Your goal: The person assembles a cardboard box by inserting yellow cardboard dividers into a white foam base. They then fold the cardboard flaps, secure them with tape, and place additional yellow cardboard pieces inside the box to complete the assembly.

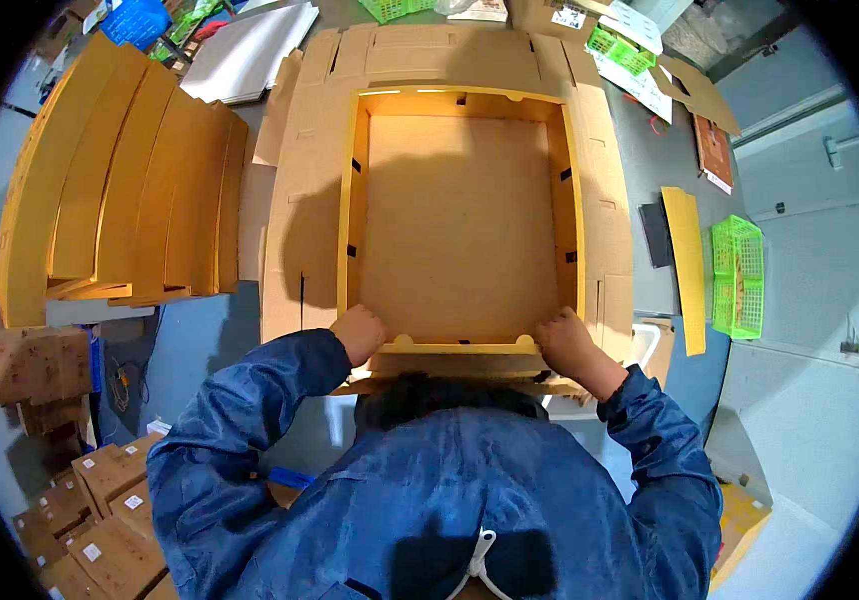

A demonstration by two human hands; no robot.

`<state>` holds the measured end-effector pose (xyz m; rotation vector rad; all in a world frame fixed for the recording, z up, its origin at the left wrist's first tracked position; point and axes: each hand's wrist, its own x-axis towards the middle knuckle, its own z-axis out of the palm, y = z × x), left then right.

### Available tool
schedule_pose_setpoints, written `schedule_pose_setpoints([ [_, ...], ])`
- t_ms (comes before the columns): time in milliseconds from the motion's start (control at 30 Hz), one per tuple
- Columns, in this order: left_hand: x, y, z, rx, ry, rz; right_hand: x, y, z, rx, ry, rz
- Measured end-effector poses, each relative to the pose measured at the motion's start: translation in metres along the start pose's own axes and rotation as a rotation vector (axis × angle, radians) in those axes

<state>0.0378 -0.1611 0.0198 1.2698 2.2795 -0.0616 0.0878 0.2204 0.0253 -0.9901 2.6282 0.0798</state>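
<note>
A shallow yellow open-topped box [572, 215] lies in front of me on flattened cardboard [305, 215]. Its inner floor is plain brown, and small black patches dot the inside of its walls. At the near left corner, my left hand [360, 335] is closed over the wall, fingertips turned inward. My right hand [568, 345] grips the near right corner in the same way. The near wall, with two small rounded tabs on its edge, runs between the hands. The undersides of my fingers are hidden.
Several similar yellow boxes [140, 180] stand in a row at the left. To the right lie a yellow strip [687, 270], a dark flat piece [656, 235] and a green basket [739, 275]. White sheets [250, 50] rest at the back left. Brown cartons [115, 545] are stacked at lower left.
</note>
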Motion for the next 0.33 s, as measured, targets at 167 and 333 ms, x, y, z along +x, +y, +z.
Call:
schedule_pose_setpoints([
  [167,0.014,-0.006,0.008,-0.148,-0.262,-0.062,0.013,0.002,-0.001,-0.033,-0.239,0.009],
  [333,0.014,-0.009,0.003,-0.158,-0.225,-0.073,0.015,0.011,0.027,0.05,0.219,-0.053],
])
